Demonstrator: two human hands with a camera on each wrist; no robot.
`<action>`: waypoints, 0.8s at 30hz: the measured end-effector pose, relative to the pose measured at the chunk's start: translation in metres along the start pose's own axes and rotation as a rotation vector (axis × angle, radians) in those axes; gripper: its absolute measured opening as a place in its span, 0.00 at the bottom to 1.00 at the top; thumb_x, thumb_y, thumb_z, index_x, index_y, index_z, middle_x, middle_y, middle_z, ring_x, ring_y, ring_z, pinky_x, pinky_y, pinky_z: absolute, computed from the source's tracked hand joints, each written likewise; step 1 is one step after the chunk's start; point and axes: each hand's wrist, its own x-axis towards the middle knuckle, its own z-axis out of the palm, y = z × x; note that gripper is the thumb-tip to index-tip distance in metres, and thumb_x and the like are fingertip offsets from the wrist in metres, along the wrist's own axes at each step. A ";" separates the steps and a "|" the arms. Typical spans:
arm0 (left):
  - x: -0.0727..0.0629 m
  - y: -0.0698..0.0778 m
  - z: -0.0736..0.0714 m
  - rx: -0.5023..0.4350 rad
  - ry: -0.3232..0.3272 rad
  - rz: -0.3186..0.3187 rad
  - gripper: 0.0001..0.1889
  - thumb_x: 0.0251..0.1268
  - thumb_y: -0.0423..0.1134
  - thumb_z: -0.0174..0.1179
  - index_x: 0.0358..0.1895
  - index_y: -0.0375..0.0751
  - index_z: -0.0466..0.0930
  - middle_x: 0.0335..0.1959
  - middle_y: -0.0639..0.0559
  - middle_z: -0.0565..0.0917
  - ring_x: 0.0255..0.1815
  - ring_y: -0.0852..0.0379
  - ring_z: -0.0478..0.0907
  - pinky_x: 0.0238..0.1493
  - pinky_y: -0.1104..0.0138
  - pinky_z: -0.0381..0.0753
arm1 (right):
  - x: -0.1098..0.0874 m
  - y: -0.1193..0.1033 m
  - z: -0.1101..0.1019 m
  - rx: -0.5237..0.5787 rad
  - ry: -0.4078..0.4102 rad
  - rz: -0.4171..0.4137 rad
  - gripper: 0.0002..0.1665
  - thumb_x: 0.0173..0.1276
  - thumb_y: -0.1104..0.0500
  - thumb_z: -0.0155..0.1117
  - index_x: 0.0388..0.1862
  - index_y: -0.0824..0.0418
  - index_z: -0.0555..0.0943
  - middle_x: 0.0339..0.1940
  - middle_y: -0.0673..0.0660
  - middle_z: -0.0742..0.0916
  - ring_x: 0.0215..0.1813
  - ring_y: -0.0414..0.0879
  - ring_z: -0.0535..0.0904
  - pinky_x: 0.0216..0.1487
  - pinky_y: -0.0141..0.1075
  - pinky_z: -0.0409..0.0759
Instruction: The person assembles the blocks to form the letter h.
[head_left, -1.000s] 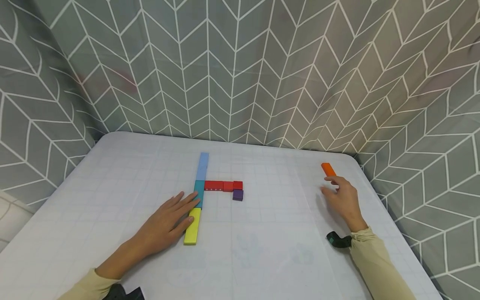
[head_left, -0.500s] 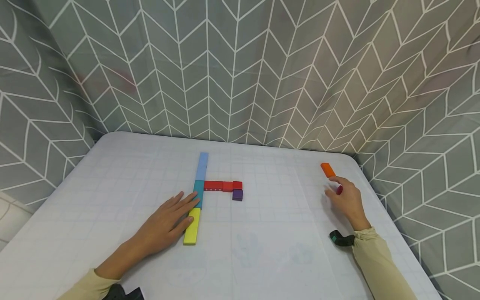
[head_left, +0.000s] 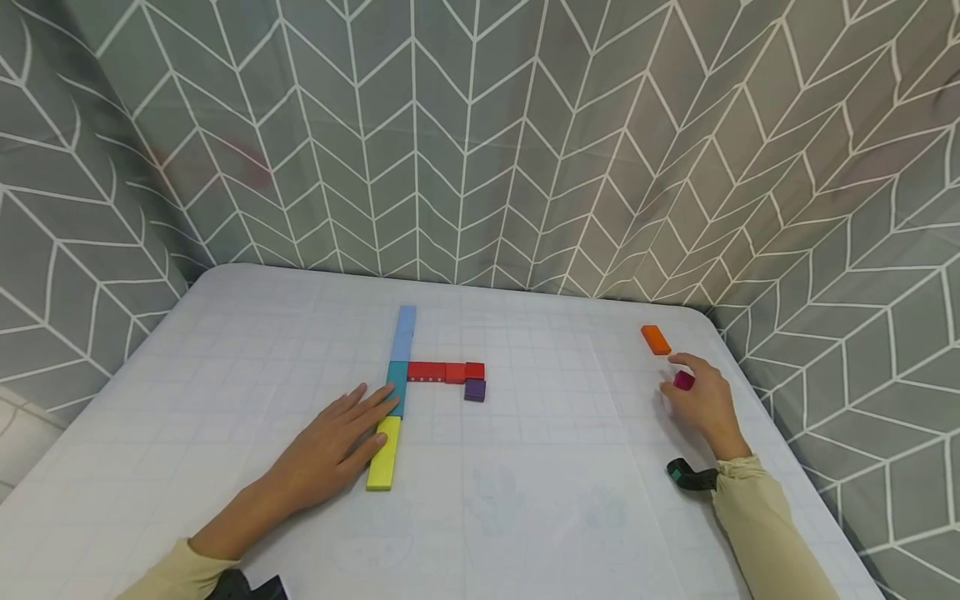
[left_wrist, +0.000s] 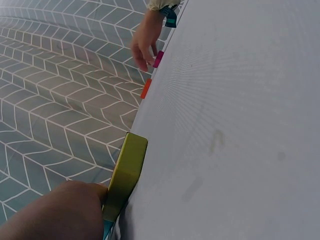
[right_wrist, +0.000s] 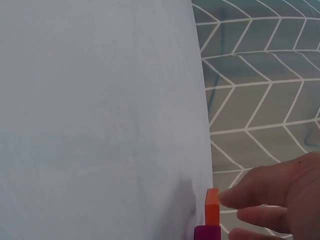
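I see the white table (head_left: 525, 467) spanning my view, the grey chevron curtain (head_left: 480, 142) hung behind it. My left hand (head_left: 337, 446) lies flat, fingers straight, resting against the yellow block (head_left: 384, 452) and the teal block (head_left: 397, 387); the light blue block (head_left: 405, 332) continues that column. A red row (head_left: 446, 372) branches rightward, with the purple cube (head_left: 475, 390) touching its far end. My right hand (head_left: 701, 400) pinches the small magenta block (head_left: 683, 380) between thumb and fingertips near the table's right edge, just beside the orange block (head_left: 656, 339).
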 end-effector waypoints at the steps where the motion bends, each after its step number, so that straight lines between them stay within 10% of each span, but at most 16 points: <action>1: 0.000 0.000 0.000 0.000 0.001 0.001 0.30 0.82 0.53 0.52 0.81 0.50 0.66 0.82 0.56 0.60 0.83 0.41 0.52 0.78 0.43 0.53 | 0.000 0.001 -0.001 -0.006 -0.005 0.004 0.27 0.67 0.65 0.67 0.64 0.74 0.76 0.65 0.79 0.76 0.65 0.76 0.70 0.66 0.70 0.68; 24: -0.001 0.000 0.001 -0.008 0.008 0.008 0.30 0.82 0.53 0.52 0.81 0.50 0.66 0.82 0.56 0.60 0.83 0.41 0.52 0.78 0.43 0.53 | -0.003 0.006 -0.020 -0.041 -0.211 0.087 0.37 0.67 0.58 0.73 0.68 0.74 0.70 0.61 0.78 0.77 0.58 0.73 0.72 0.58 0.66 0.77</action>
